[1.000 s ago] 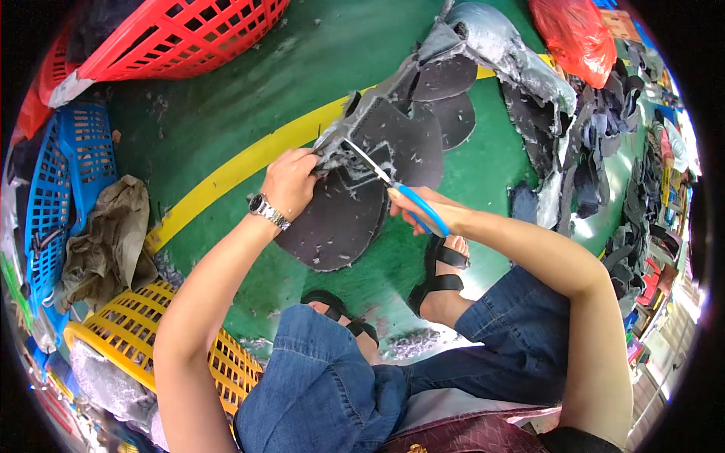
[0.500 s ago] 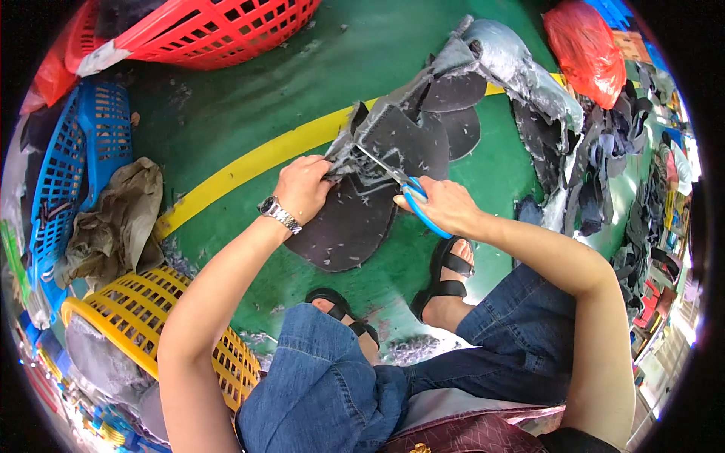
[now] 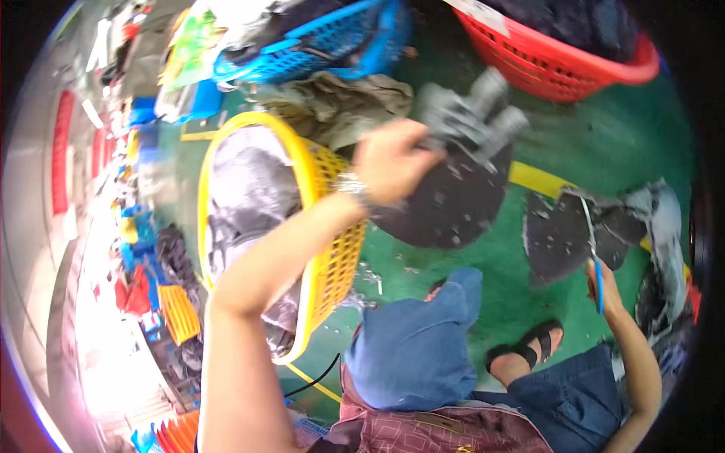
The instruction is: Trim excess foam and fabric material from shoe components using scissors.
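Left hand is gripping a dark shoe-sole sheet by its grey moulded end, fingers closed, holding it up just beside the yellow basket. Basket is holding grey scraps. Right hand is closing around blue-handled scissors, blades pointing up, low at the right above the knee. More dark sole sheets are lying on the green floor. Red basket and blue basket are standing beyond.
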A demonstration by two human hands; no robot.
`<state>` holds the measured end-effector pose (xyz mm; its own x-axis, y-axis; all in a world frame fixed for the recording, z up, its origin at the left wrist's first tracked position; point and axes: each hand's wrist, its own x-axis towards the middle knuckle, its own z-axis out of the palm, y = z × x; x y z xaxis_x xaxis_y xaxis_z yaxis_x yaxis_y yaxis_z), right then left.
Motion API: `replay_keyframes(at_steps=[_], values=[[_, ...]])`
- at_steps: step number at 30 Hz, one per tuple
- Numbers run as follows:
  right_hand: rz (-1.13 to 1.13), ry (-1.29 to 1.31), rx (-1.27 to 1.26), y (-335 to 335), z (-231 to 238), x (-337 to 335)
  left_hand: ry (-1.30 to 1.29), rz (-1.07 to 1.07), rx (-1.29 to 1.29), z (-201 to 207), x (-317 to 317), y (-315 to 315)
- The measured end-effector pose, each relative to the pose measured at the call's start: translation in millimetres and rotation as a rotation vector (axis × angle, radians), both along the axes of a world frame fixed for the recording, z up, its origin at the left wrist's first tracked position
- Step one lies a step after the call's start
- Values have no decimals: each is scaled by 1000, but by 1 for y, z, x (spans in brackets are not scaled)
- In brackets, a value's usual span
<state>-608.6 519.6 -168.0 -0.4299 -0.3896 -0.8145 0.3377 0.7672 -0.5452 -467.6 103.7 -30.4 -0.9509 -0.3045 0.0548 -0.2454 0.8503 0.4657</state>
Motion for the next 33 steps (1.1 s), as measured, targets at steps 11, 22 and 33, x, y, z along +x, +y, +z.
replay_keyframes(at_steps=[11, 22, 33], values=[[29, -74, -21, -32, -25, 11, -275, 328, -740, 175, 271, -63], [245, 140, 66, 0, -20, 2, -973, 3, -175, 39, 308, -82], [133, 11, 151, 47, -15, -7, -137, -547, 191, -92, -123, 106]])
